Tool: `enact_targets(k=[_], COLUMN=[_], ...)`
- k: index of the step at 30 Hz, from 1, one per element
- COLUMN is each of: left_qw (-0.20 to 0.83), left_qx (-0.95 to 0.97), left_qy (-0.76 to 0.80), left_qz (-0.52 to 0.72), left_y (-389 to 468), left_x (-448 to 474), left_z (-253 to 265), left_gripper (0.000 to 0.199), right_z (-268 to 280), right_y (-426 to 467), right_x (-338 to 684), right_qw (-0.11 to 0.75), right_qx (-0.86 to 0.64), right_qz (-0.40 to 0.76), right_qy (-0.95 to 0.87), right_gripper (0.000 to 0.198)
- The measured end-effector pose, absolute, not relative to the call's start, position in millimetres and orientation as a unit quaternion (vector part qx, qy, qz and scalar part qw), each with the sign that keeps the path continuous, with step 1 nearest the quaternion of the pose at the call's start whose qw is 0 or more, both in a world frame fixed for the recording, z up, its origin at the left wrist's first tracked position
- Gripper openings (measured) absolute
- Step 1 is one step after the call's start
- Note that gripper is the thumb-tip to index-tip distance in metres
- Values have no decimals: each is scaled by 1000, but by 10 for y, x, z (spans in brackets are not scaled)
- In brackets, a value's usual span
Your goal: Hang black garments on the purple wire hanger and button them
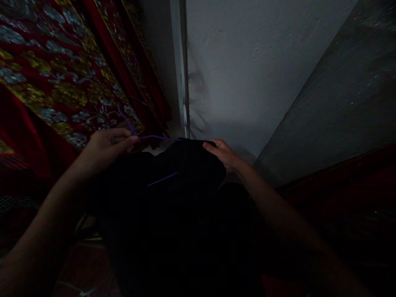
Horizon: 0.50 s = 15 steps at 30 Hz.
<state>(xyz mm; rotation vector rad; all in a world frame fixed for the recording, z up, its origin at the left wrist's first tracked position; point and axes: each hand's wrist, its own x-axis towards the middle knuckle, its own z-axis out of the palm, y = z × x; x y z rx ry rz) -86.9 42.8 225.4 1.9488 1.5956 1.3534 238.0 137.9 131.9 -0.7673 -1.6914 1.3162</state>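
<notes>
Purple cord [154,136] ran from the left hand [108,146] to the far edge of a black cloth [198,165]. The left thumb and fingers pinched the cord beyond the cloth's far left corner, leaving a loose length rising above the grip; held off to that side, the cord probably stayed clear of the folds. The right hand [227,154] gripped the cloth at its far right corner, thumb on the near face, which likely steadied the edge against the cord's pull. Lower on the cloth, left of its middle, showed another purple strand [162,179]; whether it joined the cord, I could not tell. Sequinned red fabric [71,95] hung to the left, beside a pale wall [241,74].
</notes>
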Motion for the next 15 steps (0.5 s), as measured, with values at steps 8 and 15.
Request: enact_targets(k=[8,15], left_qw=[-202,-125], left_qx=[668,779], left_qy=[474,446], left_qz=[536,421], left_y=[599,503], left_x=[-715,-337], left_z=[2192,1748], left_gripper=[30,40], right_z=[2148,1898], right_y=[1657,1368], right_x=[2509,2905], right_qw=[669,699], right_qx=[-287,-308], right_qz=[469,474], right_qy=[-500,-438], right_gripper=[28,30])
